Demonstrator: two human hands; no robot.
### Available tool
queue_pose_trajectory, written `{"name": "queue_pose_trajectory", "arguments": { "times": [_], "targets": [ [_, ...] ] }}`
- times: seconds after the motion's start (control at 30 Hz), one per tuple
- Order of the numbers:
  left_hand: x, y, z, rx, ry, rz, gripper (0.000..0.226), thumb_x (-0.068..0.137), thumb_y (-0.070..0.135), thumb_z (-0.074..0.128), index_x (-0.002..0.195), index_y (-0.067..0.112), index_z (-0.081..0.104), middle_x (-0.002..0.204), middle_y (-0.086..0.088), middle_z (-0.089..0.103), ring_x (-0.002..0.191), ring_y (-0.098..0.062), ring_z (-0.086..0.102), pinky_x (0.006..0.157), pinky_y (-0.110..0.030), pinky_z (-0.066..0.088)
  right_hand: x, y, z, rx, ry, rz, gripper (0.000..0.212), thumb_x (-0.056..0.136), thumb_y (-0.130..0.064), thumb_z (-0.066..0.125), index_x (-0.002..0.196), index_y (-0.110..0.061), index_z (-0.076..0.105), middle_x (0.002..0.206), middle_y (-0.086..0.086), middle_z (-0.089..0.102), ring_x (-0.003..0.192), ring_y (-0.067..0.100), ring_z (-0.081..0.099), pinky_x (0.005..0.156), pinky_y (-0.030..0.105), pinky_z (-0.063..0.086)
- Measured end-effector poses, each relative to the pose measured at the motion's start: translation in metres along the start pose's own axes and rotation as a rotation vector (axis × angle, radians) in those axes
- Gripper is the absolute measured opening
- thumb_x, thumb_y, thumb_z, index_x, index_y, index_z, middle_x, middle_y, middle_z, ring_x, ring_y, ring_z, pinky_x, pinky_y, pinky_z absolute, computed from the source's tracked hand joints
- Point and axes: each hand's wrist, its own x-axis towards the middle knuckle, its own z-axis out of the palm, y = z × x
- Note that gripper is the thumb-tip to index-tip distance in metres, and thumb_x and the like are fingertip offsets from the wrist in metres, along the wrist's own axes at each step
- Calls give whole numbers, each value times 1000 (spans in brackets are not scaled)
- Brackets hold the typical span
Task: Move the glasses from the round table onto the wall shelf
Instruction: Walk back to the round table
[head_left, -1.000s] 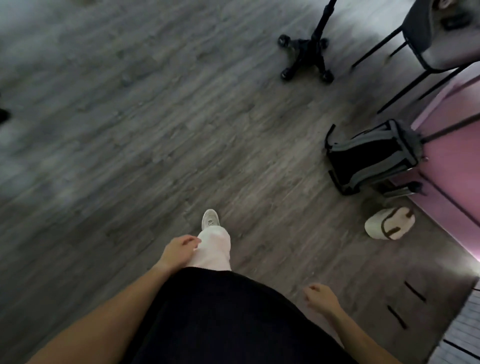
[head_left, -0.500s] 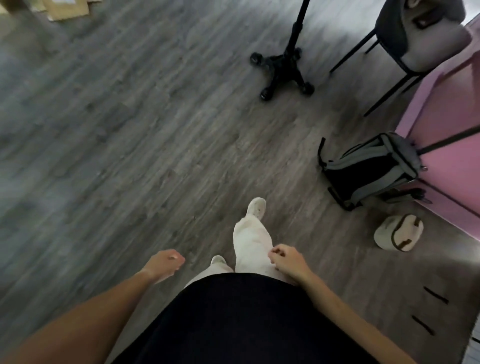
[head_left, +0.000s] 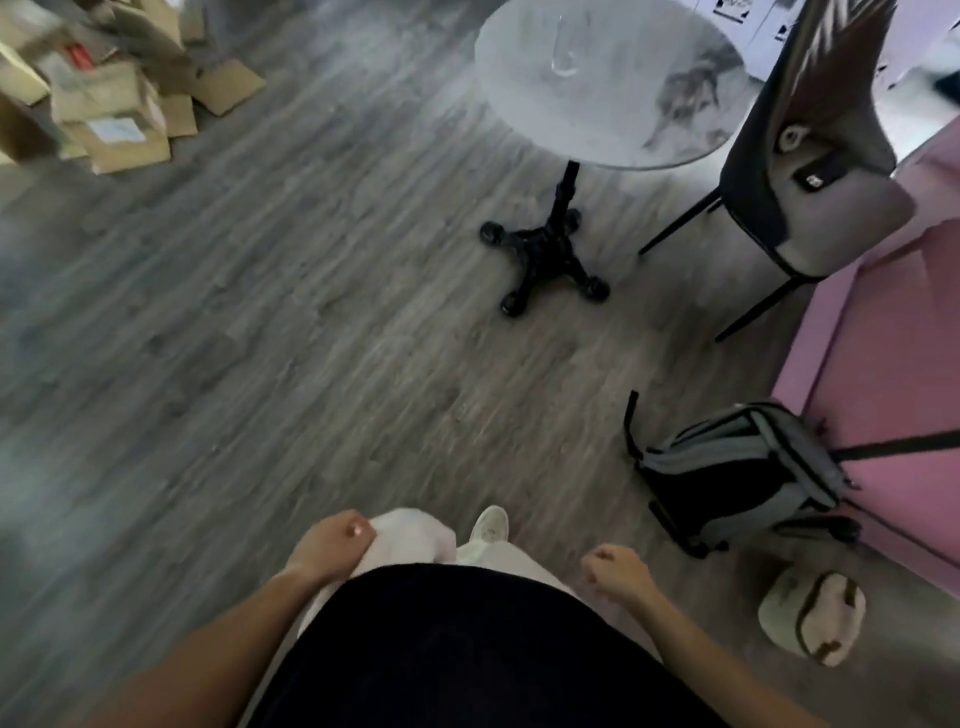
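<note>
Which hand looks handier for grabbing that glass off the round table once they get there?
Probably the right hand. Both hands hang empty, but the glass and round table lie ahead and to the right, so the left hand would have to reach across. A slight edge only.

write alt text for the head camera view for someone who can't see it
Seen from above, a person walks across a grey wood floor toward a round table with a clear glass on it, left hand and right hand hanging loosely curled, holding nothing. A chair and backpack sit to the right, cardboard boxes far left.
</note>
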Motion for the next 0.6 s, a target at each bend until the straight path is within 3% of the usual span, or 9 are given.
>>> {"name": "queue_pose_trajectory", "arguments": {
  "times": [0.13,0.27,0.37,0.43,0.5,0.6],
  "targets": [
    [34,61,-40,-50,11,45,27,87,41,54,93,23,74,100,1,76,99,-22,69,90,-34,51,30,-48,-44,47,27,24,19,92,-29,59,80,-18,70,86,3,73,86,24,69,83,39,55],
    [71,100,-67,1,-150,45,13,87,43,58,89,37,69,108,9,74,106,-14,66,97,-29,48,62,-90,-67,32,-8,31,17,91,-29,60,82,-21,72,87,2,74,86,22,70,81,36,55],
    [118,129,-102,-44,-150,61,22,83,48,58,98,37,69,109,11,73,108,-12,66,99,-31,47,87,-123,-80,47,-67,95,22,95,-29,55,84,-16,69,93,7,73,89,23,69,81,36,55],
    [151,161,-136,-73,-141,87,22,82,48,58,97,37,69,106,10,73,104,-11,67,94,-29,48,99,-152,-89,55,-62,121,27,97,-28,52,89,-7,66,102,13,71,86,23,66,73,32,50],
    [176,189,-166,-31,-149,140,20,90,41,59,103,32,71,108,8,73,101,-10,65,88,-24,45,103,-186,-100,45,-28,119,28,96,-27,51,88,-4,63,96,13,70,76,18,59,68,29,44],
    [212,230,-210,95,-195,158,20,90,43,58,97,31,72,111,5,73,106,-14,65,90,-24,46,116,-243,-123,56,7,81,19,92,-28,55,76,-19,61,83,0,64,78,14,56,70,26,41]
  ]
}}
